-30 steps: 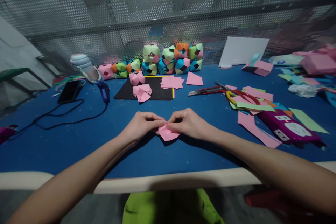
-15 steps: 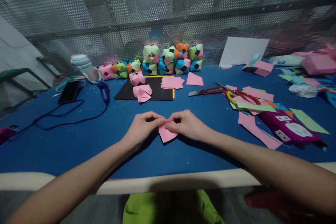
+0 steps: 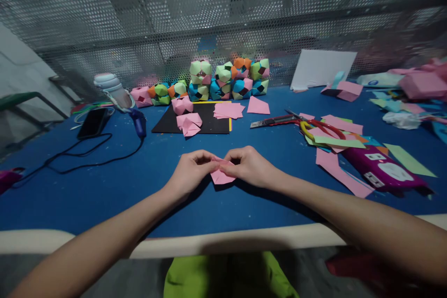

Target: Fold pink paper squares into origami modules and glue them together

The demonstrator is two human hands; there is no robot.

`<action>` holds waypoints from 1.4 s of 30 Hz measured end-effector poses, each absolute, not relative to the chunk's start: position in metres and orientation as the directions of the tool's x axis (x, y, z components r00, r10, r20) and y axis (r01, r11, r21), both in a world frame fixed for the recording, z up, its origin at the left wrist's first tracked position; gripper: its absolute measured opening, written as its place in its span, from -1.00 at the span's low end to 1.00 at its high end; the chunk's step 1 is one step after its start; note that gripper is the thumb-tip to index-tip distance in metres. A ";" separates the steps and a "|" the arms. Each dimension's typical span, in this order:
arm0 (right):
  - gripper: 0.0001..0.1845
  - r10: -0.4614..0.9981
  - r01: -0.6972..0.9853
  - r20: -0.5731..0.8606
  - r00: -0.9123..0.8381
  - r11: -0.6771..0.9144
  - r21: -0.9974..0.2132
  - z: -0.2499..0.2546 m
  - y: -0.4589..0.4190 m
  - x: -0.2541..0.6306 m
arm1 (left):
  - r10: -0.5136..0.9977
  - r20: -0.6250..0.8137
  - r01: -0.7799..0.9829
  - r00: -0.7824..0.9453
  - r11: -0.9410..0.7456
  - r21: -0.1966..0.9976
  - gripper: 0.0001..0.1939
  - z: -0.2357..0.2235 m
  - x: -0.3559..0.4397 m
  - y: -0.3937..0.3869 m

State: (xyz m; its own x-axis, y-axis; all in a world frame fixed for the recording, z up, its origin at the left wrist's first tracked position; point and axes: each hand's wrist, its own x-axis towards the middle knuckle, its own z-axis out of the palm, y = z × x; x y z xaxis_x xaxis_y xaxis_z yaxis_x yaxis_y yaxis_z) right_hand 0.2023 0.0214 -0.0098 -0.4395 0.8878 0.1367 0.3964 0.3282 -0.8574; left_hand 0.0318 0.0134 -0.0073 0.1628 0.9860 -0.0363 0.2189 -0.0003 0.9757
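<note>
Between my two hands is a small folded piece of pink paper (image 3: 221, 178), just above the blue table. My left hand (image 3: 191, 167) pinches its left upper edge between thumb and fingers. On the other side, my right hand (image 3: 247, 165) is closed on the paper with the thumb pressed on top. Fingertips hide the paper's upper part. Beyond the hands, a folded pink paper piece (image 3: 189, 124) and a pink paper ball (image 3: 182, 105) rest on a black sheet (image 3: 211, 125). A stack of pink sheets (image 3: 228, 110) lies across its right edge.
Several coloured paper balls (image 3: 200, 72) are stacked along the mesh panel. Rightward lie a box cutter (image 3: 268, 122), scissors (image 3: 328, 129), paper scraps (image 3: 331, 163) and a purple pouch (image 3: 384, 170). On the left are a bottle (image 3: 115, 91), a phone (image 3: 93, 122) and a cable (image 3: 91, 164).
The pink paper has shifted and tilted slightly between my fingers; its lower point hung further down half a second ago. Both hands stay in nearly the same place.
</note>
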 end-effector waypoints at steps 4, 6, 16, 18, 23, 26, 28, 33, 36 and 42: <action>-0.77 0.891 0.384 0.118 -0.438 0.304 -0.872 -0.008 0.021 0.203 | 0.985 -0.045 0.205 0.164 0.011 0.979 -0.88 -0.007 0.032 0.014; -0.76 0.889 0.381 0.114 -0.443 0.301 -0.874 -0.009 0.023 0.204 | 0.983 -0.048 0.184 0.175 0.015 0.983 -0.86 -0.007 0.031 0.015; -0.70 0.905 0.359 0.185 -0.383 0.330 -0.873 -0.009 0.027 0.204 | 0.969 -0.054 0.113 0.241 0.027 0.993 -0.75 -0.009 0.029 0.015; -0.73 0.901 0.367 0.243 -0.360 0.377 -0.850 -0.006 0.026 0.204 | 0.978 -0.005 0.204 0.210 -0.039 0.978 -0.75 -0.008 0.029 0.015; -0.80 0.895 0.380 0.316 -0.314 0.423 -0.822 -0.008 0.024 0.203 | 0.975 -0.066 0.080 0.214 0.049 0.996 -0.76 -0.006 0.033 0.013; -0.82 0.898 0.377 0.332 -0.288 0.425 -0.823 -0.010 0.023 0.201 | 0.963 -0.135 -0.071 0.235 0.156 0.985 -0.74 -0.009 0.034 0.012; -0.83 0.899 0.381 0.334 -0.285 0.426 -0.821 -0.011 0.023 0.200 | 0.959 -0.148 -0.113 0.243 0.179 0.977 -0.75 -0.012 0.034 0.013; -0.83 0.905 0.376 0.309 -0.293 0.407 -0.833 -0.011 0.022 0.199 | 0.972 -0.141 -0.078 0.187 0.157 0.984 -0.76 -0.014 0.034 0.013; -0.81 0.917 0.360 0.266 -0.297 0.366 -0.858 -0.010 0.022 0.199 | 0.988 -0.082 0.014 0.134 0.080 0.997 -0.77 -0.012 0.034 0.013; -0.79 0.918 0.320 0.247 -0.312 0.346 -0.882 -0.011 0.020 0.198 | 0.996 0.032 0.225 0.083 -0.050 0.973 -0.77 -0.007 0.032 0.012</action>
